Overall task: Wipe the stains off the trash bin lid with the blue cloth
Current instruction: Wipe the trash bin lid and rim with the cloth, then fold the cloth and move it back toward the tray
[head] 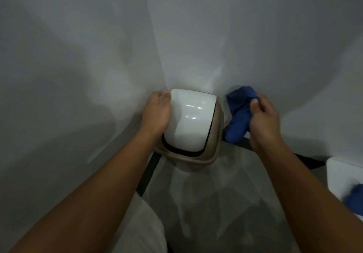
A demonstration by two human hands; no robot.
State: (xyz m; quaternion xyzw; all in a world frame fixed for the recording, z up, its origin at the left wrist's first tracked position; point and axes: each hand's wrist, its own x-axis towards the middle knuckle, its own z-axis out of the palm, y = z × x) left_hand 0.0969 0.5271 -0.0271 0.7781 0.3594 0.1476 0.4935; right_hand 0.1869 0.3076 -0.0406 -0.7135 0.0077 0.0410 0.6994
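A small trash bin with a glossy white swing lid (191, 120) and a tan rim (213, 154) stands in the corner of two white walls. My left hand (157, 113) rests against the lid's left side, fingers curled at its far edge. My right hand (265, 119) is to the right of the bin, clear of the lid, and grips a bunched blue cloth (238, 113) that hangs beside the rim. I cannot make out any stains on the lid from here.
White walls meet right behind the bin. Grey floor (225, 203) with a dark skirting strip (147, 174) lies below. A white object (339, 174) with another blue item (353, 198) on it sits at the right edge. My light trouser leg (145, 223) is bottom centre.
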